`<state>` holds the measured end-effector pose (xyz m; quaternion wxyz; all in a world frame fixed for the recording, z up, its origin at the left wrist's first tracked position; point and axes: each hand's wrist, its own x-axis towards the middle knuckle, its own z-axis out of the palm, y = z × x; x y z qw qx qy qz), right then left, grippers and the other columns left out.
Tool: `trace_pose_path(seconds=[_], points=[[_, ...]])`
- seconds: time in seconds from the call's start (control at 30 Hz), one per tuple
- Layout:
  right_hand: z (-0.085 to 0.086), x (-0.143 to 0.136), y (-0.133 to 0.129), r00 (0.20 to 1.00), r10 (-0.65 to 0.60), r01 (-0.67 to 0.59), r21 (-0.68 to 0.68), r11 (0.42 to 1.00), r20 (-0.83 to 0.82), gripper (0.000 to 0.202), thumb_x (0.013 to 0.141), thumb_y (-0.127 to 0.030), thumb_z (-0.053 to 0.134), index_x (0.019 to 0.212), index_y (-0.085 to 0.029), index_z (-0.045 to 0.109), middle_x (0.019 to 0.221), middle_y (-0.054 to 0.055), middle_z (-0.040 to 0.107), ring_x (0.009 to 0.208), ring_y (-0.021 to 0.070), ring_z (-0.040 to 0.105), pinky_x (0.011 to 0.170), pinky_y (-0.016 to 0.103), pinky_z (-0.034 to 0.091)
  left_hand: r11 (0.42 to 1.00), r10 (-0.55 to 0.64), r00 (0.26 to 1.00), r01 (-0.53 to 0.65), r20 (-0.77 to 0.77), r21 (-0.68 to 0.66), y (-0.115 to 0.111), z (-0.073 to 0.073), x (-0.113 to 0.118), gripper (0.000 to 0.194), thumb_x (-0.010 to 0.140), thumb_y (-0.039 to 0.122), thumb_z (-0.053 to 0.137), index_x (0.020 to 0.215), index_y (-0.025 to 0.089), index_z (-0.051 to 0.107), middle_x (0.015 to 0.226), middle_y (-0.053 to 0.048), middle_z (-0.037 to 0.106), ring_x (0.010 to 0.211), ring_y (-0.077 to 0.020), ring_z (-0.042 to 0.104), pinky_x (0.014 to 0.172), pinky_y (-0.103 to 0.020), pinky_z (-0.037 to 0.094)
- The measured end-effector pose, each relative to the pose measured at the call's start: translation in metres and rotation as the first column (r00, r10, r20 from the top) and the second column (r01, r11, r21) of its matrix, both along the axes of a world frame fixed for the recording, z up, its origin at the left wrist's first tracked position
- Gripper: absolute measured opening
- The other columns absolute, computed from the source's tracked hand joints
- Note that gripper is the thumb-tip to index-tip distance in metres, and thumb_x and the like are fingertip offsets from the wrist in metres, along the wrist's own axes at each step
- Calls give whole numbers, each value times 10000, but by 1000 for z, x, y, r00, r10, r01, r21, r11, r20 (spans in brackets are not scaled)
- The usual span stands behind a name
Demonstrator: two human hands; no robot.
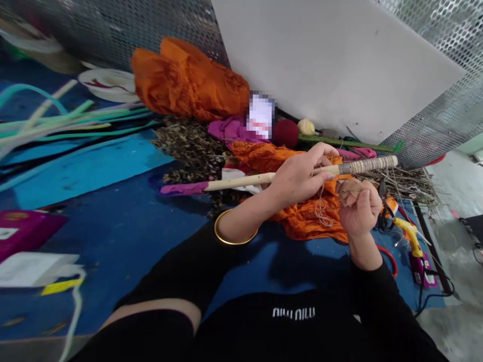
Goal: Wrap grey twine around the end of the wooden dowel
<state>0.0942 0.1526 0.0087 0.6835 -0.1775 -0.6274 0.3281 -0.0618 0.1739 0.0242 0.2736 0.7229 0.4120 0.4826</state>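
A pale wooden stick [241, 182] lies nearly level across the view, its left end wrapped in purple cloth [184, 188] and its right end wound with grey-brown cord [368, 165]. My left hand [300, 176] is closed around the stick near its middle. Just below the wound end, my right hand [360, 203] is closed, pinching what looks like a dry brown leaf or scrap [349, 193]. Loose thin string [322, 213] dangles between the two hands, over orange cloth [302, 221].
Dried plants [188, 146] and a bundled orange cloth [184, 80] lie behind the stick. Red scissor handles [390, 261] and a yellow glue gun [413, 239] are at the right. Coloured strips [75, 123] and a white dish [107, 83] sit at the left.
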Motion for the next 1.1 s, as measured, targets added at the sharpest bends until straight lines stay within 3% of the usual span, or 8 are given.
trace_pose_path(seconds=[0.17, 0.33, 0.57, 0.67, 0.73, 0.83, 0.97, 1.1], points=[[5, -5, -10, 979, -198, 202, -117, 972, 47, 438, 981, -427, 612, 613, -219, 496, 546, -45, 422, 534, 113, 438, 566, 286, 403, 995, 104, 985, -102, -139, 22, -6, 0, 6, 284, 895, 208, 632, 1179, 215, 644, 1086, -20, 803, 966, -190, 765, 810, -269, 549], [4, -7, -22, 948, -299, 312, -139, 940, 107, 425, 1005, -429, 580, 638, -224, 516, 579, -38, 455, 554, 117, 452, 574, 300, 405, 977, 210, 938, -192, -275, 89, -8, -5, 12, 164, 915, 238, 622, 1056, 219, 703, 941, -16, 810, 860, -216, 763, 721, -290, 513], [-3, -4, -28, 910, -292, 322, -61, 945, 294, 342, 1038, -338, 520, 718, -228, 566, 638, -22, 522, 592, 131, 501, 589, 322, 430, 975, 219, 937, -201, -274, 90, -5, -12, 13, 147, 917, 264, 631, 1034, 210, 703, 901, -14, 810, 780, -189, 741, 661, -261, 478], [3, 3, -24, 906, -222, 205, 87, 975, 359, 272, 1038, -272, 507, 783, -233, 593, 702, -12, 576, 669, 145, 566, 668, 341, 494, 978, 205, 943, -184, -263, 103, -5, -11, 10, 157, 918, 270, 624, 1044, 208, 696, 891, -14, 805, 751, -176, 723, 657, -252, 473], [10, 9, -21, 883, -210, 130, 211, 969, 420, 233, 1035, -247, 508, 834, -237, 627, 825, 18, 651, 827, 178, 655, 799, 395, 554, 979, 197, 942, -178, -271, 96, -4, -9, 8, 166, 920, 270, 617, 1052, 205, 694, 883, -15, 800, 747, -173, 718, 657, -249, 467], [21, 17, -18, 828, -339, 198, 334, 922, 447, 209, 1025, -254, 544, 869, -239, 683, 999, 53, 681, 987, 202, 686, 868, 409, 578, 978, 208, 926, -195, -316, 72, -3, -7, 6, 180, 931, 271, 615, 1072, 195, 698, 889, -28, 797, 779, -190, 727, 664, -259, 460], [25, 30, -13, 802, -398, 278, 313, 908, 444, 234, 1025, -323, 558, 885, -253, 732, 928, 44, 650, 867, 187, 676, 757, 380, 591, 982, 188, 914, -176, -361, 65, -4, -6, 7, 179, 919, 249, 634, 1071, 202, 714, 899, -27, 799, 774, -192, 719, 673, -267, 454], [24, 41, -4, 786, -392, 276, 295, 915, 478, 273, 1028, -390, 545, 890, -267, 746, 890, 45, 655, 892, 211, 676, 798, 408, 600, 983, 180, 909, -155, -376, 97, -6, -6, 7, 175, 901, 239, 635, 1050, 208, 721, 865, -18, 791, 729, -177, 695, 666, -262, 446]])
